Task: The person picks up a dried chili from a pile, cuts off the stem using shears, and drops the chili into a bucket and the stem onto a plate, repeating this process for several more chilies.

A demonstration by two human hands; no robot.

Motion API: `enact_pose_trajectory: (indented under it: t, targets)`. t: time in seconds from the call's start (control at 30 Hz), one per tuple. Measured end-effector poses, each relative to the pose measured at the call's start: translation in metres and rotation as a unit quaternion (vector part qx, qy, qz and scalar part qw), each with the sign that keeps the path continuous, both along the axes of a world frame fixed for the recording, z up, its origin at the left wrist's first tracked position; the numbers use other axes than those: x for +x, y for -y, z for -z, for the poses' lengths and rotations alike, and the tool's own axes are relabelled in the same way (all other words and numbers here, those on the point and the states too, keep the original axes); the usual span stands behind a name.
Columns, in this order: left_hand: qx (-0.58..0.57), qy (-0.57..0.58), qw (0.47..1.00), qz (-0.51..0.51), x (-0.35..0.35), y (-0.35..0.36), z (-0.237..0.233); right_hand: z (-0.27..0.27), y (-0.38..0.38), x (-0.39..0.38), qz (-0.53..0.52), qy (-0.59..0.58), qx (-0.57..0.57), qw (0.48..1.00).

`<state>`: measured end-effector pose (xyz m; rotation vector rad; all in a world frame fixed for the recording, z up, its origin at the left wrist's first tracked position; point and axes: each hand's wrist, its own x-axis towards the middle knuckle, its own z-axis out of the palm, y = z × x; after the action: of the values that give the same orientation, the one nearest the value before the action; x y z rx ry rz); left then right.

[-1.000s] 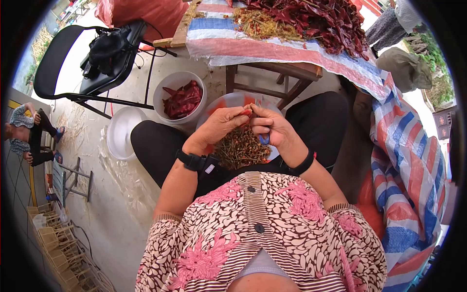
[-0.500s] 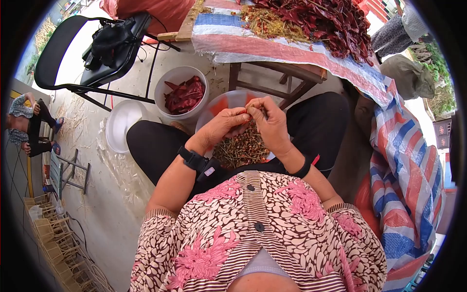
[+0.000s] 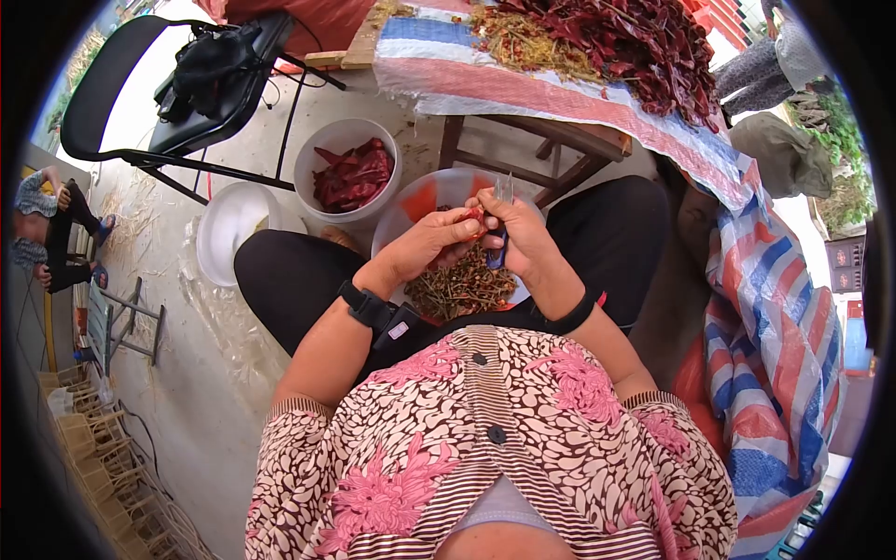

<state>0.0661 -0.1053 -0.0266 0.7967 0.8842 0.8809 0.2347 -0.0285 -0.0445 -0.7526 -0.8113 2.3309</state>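
Note:
My left hand [image 3: 427,245] is closed on a small red chili [image 3: 475,220], with the fingertips pinched around it. Right beside it, my right hand [image 3: 519,233] is wrapped round a tool with a blue handle [image 3: 497,250] and a metal end [image 3: 504,189] that points up past the fingers. Both hands meet above a whitish tub [image 3: 401,207] between my knees. Stems and bits of chili [image 3: 462,287] lie in the tub. What the right fingertips touch is partly hidden.
A white bucket [image 3: 305,166] holds red chilies, beside an empty-looking white basin [image 3: 220,245]. Dried chilies [image 3: 644,56] cover a striped sheet [image 3: 523,79] on a table ahead. A black chair [image 3: 201,126] stands at front left. Other people [image 3: 58,229] are at the far left and upper right.
The blue-handled tool now shows upright in my right hand. The red chili is more visible between the hands, and the view has shifted slightly.

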Motion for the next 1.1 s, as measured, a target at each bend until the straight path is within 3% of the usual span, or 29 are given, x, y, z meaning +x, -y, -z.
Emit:
enact_pose_trajectory:
  t: [0.07, 0.1, 0.17, 0.2, 0.27, 0.33, 0.37, 0.4, 0.43, 0.47, 0.53, 0.63, 0.7, 0.8, 0.93, 1.0, 1.1]
  targets:
    - [0.02, 0.017, 0.999, 0.019, 0.0, 0.003, -0.001, 0.011, -0.009, 0.002, -0.064, -0.119, -0.14, 0.981]
    - [0.034, 0.026, 0.998, 0.04, -0.001, 0.007, -0.002, 0.009, -0.015, 0.002, -0.038, -0.202, -0.293, 0.934]
    - [0.086, 0.017, 0.994, 0.072, -0.004, 0.008, 0.004, 0.01, -0.014, 0.006, 0.0, -0.121, -0.19, 0.974]
    - [0.072, -0.017, 0.997, -0.002, -0.001, 0.009, -0.005, 0.007, -0.015, 0.01, 0.023, -0.081, -0.129, 0.988]
    - [0.052, -0.069, 0.988, -0.126, -0.003, 0.002, 0.005, -0.01, 0.002, 0.006, 0.044, 0.124, 0.074, 0.989]
    - [0.143, -0.275, 0.939, -0.151, -0.024, -0.004, 0.011, 0.002, 0.008, 0.004, 0.005, 0.302, 0.273, 0.914]
    - [0.154, -0.349, 0.909, -0.166, -0.035, -0.007, 0.015, 0.023, 0.012, 0.005, 0.047, 0.318, 0.45, 0.833]
    - [0.16, -0.419, 0.875, -0.183, -0.045, -0.01, 0.017, 0.01, 0.013, 0.008, -0.043, 0.412, 0.496, 0.763]
    - [0.207, -0.49, 0.827, -0.182, -0.054, -0.01, 0.012, 0.006, 0.002, 0.011, -0.025, 0.417, 0.515, 0.748]
    - [0.252, -0.555, 0.772, -0.182, -0.063, -0.012, 0.002, 0.032, 0.014, 0.013, -0.024, 0.418, 0.605, 0.677]
    - [0.209, -0.647, 0.719, -0.144, -0.075, -0.017, -0.017, 0.005, 0.014, 0.013, -0.089, 0.448, 0.564, 0.688]
    - [0.15, -0.752, 0.639, -0.07, -0.106, -0.038, -0.003, -0.035, -0.009, 0.015, -0.128, 0.413, 0.518, 0.738]
    - [0.113, -0.794, 0.597, -0.017, -0.126, -0.053, 0.008, -0.078, -0.031, 0.021, -0.067, 0.445, 0.553, 0.702]
    - [0.189, -0.823, 0.533, -0.051, -0.126, -0.058, 0.009, -0.102, -0.096, 0.04, 0.048, 0.519, 0.619, 0.587]
    - [0.062, -0.765, 0.642, 0.005, -0.12, -0.07, 0.045, -0.121, -0.213, 0.054, 0.18, 0.606, 0.613, 0.474]
    - [0.067, -0.683, 0.725, 0.066, -0.115, -0.076, 0.034, -0.129, -0.265, 0.052, 0.203, 0.635, 0.592, 0.453]
    - [0.106, -0.701, 0.699, 0.1, -0.106, -0.079, 0.027, -0.133, -0.327, 0.056, 0.177, 0.642, 0.594, 0.452]
